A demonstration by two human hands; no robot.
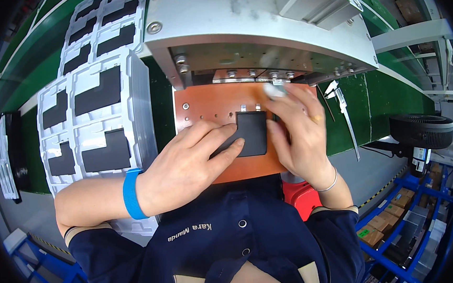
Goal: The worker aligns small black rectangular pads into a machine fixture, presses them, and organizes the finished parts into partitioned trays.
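A flat black battery cell [252,133] with two small silver tabs lies on the orange plate [207,98] in front of me. My left hand [183,154] comes in from the left, its index finger and thumb closed over the cell's left part and covering some of it. On the other side my right hand [302,131] has its thumb at the cell's right edge. Its forefingers reach past the tabs and are smeared by motion. A whitish patch shows at those fingertips; whether it is a covering or a held thing I cannot tell.
A grey metal machine [250,29] overhangs the plate's far edge. To the left stand stacked white trays [135,100] with black L-shaped cells. At right, calipers [345,115] lie on the green bench [365,100], near a black fan [420,130]. Something red [299,197] sits below the plate.
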